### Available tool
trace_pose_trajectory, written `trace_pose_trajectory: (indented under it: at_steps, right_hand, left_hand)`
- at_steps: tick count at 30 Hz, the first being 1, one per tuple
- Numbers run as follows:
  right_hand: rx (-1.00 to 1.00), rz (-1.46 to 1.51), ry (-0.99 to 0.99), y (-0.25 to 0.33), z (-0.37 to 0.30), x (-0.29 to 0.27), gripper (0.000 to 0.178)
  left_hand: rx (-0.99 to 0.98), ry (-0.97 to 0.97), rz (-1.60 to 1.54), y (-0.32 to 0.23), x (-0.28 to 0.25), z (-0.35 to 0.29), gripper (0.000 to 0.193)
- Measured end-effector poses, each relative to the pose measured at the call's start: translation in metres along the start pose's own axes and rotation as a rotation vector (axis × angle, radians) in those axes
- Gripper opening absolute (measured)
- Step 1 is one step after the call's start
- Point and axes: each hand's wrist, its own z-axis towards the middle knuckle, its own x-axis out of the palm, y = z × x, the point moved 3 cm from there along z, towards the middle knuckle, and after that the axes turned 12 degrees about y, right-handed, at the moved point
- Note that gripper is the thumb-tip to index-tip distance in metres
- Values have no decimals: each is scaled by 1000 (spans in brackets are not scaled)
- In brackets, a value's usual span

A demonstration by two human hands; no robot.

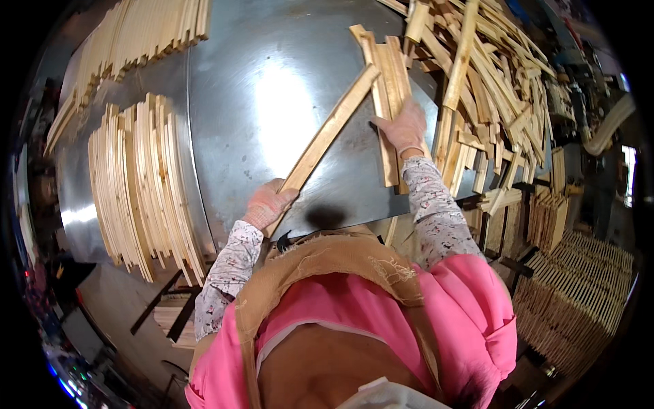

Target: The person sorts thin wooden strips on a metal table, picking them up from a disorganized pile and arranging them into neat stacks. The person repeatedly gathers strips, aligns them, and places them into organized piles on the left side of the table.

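My left hand (268, 204), in a pale glove, is closed around the lower end of a long wooden slat (327, 133). That slat lies slantwise over the metal table, its far end touching a few other slats. My right hand (407, 127), also gloved, grips across one of these upright-lying wooden slats (393, 68), thumb stretched to the left. Its fingertips are partly hidden on the far side. Another slat (377, 92) lies just left of that hand.
The shiny metal table (231, 88) spans the middle. Neat rows of slats (139, 184) lie at the left, with more slats (143, 31) at the far left. A jumbled pile of wood strips (487, 75) covers the right side. Stacked slats (575, 293) stand at the lower right.
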Motion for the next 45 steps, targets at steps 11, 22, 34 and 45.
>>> trace_pose_trajectory:
  at_steps: [11, 22, 34, 45]
  right_hand:
    - [-392, -206, 106, 66, -62, 81, 92]
    - [-240, -91, 93, 87, -85, 101, 97]
    - [-131, 490, 492, 146, -70, 128, 87]
    - [-363, 815, 826, 306, -129, 243, 40]
  left_hand:
    - [1, -113, -620, 78, -2, -16, 48]
    - [105, -260, -870, 134, -26, -61, 46]
    - [142, -220, -1005, 176, -41, -93, 41]
    - [241, -269, -1161, 174, -55, -74, 60]
